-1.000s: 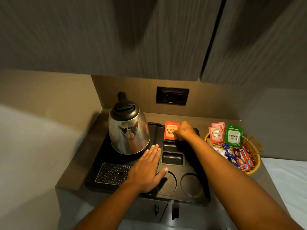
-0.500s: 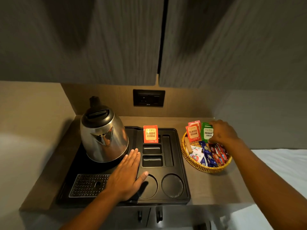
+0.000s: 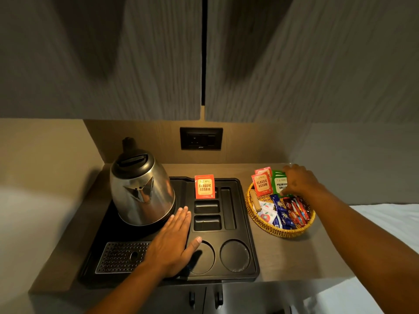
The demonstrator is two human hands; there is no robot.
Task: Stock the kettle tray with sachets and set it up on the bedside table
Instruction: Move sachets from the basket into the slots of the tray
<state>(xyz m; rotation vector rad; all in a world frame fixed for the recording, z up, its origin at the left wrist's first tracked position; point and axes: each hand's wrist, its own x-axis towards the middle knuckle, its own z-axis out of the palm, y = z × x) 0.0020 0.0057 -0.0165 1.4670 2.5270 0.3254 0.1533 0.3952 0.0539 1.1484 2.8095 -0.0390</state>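
A black kettle tray (image 3: 246, 225) lies on the bedside table (image 3: 294, 252). A steel kettle (image 3: 141, 189) stands at its back left. One red Classic Assam sachet (image 3: 204, 186) stands upright in the tray's rear slot. My left hand (image 3: 173, 243) rests flat on the tray, fingers spread, holding nothing. A wicker basket (image 3: 260, 225) to the right of the tray holds red sachets (image 3: 261, 183), green Premium Green sachets (image 3: 278, 185) and blue and red stick packs. My right hand (image 3: 299, 181) is in the basket, its fingers closed around a green sachet.
A metal drip grille (image 3: 120, 257) fills the tray's front left; two round cup recesses (image 3: 235, 254) sit at its front right. A wall socket (image 3: 201, 138) is behind, cabinet doors overhang above, and white bedding (image 3: 385, 218) lies on the right.
My right hand let go of the red sachet in the tray slot, moved right to the basket and closed on a green sachet. My left hand stayed flat on the tray.
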